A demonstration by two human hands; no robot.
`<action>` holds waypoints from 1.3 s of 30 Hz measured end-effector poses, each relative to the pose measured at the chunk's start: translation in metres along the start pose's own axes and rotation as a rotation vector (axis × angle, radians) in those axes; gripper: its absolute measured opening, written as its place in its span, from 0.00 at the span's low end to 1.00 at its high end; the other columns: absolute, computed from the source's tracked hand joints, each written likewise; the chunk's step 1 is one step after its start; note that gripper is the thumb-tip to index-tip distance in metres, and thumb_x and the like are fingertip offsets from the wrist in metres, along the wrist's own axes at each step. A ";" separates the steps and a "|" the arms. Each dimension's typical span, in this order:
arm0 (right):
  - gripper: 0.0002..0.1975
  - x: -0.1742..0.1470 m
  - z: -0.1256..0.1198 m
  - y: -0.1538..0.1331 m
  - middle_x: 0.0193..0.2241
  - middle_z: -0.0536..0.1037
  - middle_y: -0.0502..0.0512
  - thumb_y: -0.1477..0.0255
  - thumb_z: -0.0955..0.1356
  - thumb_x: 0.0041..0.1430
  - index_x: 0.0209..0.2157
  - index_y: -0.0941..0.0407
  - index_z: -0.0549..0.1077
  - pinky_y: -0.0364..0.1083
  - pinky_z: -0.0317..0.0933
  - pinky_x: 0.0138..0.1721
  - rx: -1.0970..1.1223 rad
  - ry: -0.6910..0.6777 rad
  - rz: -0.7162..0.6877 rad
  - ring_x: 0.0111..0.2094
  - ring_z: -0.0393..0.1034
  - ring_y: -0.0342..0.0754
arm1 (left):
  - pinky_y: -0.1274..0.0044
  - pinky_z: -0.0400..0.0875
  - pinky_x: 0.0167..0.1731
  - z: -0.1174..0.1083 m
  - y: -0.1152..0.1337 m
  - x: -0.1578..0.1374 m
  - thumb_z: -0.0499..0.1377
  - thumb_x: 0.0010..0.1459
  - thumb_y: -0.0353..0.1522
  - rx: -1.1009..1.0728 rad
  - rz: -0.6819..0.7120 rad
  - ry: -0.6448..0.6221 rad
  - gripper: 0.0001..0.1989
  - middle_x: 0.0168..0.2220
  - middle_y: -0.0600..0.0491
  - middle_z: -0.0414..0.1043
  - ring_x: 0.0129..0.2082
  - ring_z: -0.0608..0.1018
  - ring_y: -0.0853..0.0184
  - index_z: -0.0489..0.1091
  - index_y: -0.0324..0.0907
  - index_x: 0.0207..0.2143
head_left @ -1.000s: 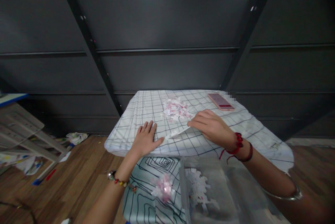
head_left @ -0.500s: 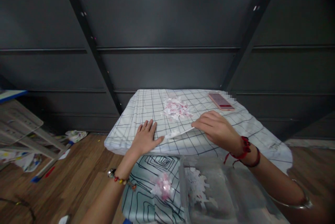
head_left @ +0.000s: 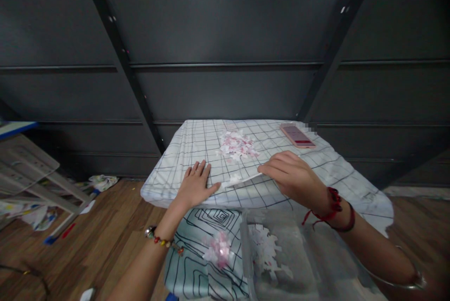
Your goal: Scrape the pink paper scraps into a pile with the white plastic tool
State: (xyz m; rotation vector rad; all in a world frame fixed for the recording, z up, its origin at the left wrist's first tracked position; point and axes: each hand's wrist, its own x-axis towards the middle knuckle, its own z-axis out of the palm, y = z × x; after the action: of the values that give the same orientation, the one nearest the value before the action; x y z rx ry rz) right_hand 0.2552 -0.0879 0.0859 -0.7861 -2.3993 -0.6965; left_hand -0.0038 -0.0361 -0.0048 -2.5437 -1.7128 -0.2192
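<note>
My left hand (head_left: 197, 186) lies flat on the white checked cloth (head_left: 176, 151), fingers spread, its thumb tip close to the left end of a thin white strip (head_left: 246, 180). Between the finger and thumb of my right hand (head_left: 290, 169), the strip's right end is pinched and slightly raised. A small white scrap (head_left: 235, 178) shows against the strip; whether it is fixed to it I cannot tell. Behind the strip lies a heap of small white and pink cut pieces (head_left: 238, 145).
A pink-edged phone (head_left: 298, 136) lies at the back right of the table. In front, a clear plastic box (head_left: 246, 263) holds white cut pieces (head_left: 263, 247). Beside it, a shiny pink and white bundle (head_left: 221, 249) rests on green patterned fabric (head_left: 191, 268). A dark panelled wall (head_left: 225, 94) stands behind.
My right hand and wrist have shifted very slightly, still pinching the strip. The left hand stays flat in the same place.
</note>
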 end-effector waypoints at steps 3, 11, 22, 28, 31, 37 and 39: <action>0.13 0.000 0.004 -0.002 0.23 0.71 0.51 0.83 0.57 0.56 0.32 0.58 0.70 0.45 0.51 0.32 -0.009 -0.006 -0.009 0.29 0.60 0.44 | 0.62 0.47 0.55 0.000 0.000 0.000 0.43 0.57 0.52 0.000 -0.001 -0.002 0.36 0.61 0.42 0.47 0.60 0.50 0.53 0.52 0.35 0.59; 0.14 -0.003 0.002 -0.007 0.23 0.71 0.51 0.83 0.57 0.55 0.33 0.58 0.70 0.45 0.51 0.33 0.055 -0.034 0.053 0.29 0.60 0.44 | 0.61 0.46 0.56 -0.001 0.000 -0.001 0.44 0.57 0.52 -0.012 0.000 -0.012 0.37 0.61 0.42 0.47 0.60 0.49 0.52 0.52 0.35 0.59; 0.12 -0.003 -0.008 -0.020 0.22 0.70 0.50 0.80 0.57 0.57 0.31 0.57 0.69 0.44 0.51 0.32 0.113 -0.096 0.064 0.27 0.59 0.43 | 0.62 0.45 0.56 0.002 -0.002 0.000 0.43 0.57 0.52 -0.023 0.001 -0.003 0.37 0.61 0.43 0.46 0.60 0.49 0.53 0.52 0.36 0.59; 0.13 -0.006 -0.003 -0.011 0.24 0.72 0.52 0.83 0.58 0.54 0.33 0.58 0.70 0.46 0.52 0.32 -0.005 -0.044 0.113 0.29 0.61 0.45 | 0.61 0.45 0.56 0.002 -0.002 -0.001 0.42 0.57 0.52 -0.029 0.004 0.006 0.36 0.61 0.43 0.47 0.60 0.49 0.52 0.52 0.36 0.59; 0.12 -0.008 0.006 0.001 0.25 0.72 0.54 0.83 0.58 0.54 0.34 0.60 0.71 0.46 0.53 0.32 -0.026 0.010 0.129 0.30 0.61 0.47 | 0.62 0.46 0.56 0.002 -0.001 -0.001 0.43 0.57 0.52 -0.029 0.002 0.015 0.36 0.61 0.43 0.48 0.60 0.50 0.52 0.52 0.36 0.59; 0.13 0.000 0.027 0.025 0.28 0.73 0.54 0.83 0.59 0.54 0.36 0.59 0.70 0.46 0.54 0.35 0.062 -0.013 0.121 0.33 0.62 0.47 | 0.61 0.46 0.55 0.001 0.000 0.000 0.43 0.57 0.52 -0.015 0.006 0.007 0.36 0.61 0.42 0.48 0.60 0.50 0.51 0.52 0.35 0.59; 0.13 0.005 0.034 0.030 0.29 0.74 0.54 0.84 0.58 0.53 0.36 0.59 0.70 0.46 0.54 0.35 0.101 -0.031 0.105 0.33 0.62 0.47 | 0.61 0.47 0.55 -0.001 0.000 0.000 0.43 0.57 0.51 -0.014 0.010 0.002 0.36 0.61 0.41 0.48 0.60 0.51 0.51 0.52 0.34 0.59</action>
State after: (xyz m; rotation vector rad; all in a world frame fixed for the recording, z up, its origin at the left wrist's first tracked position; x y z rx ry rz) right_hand 0.2606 -0.0449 0.0730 -0.8788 -2.3804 -0.5211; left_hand -0.0039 -0.0367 -0.0040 -2.5599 -1.7035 -0.2343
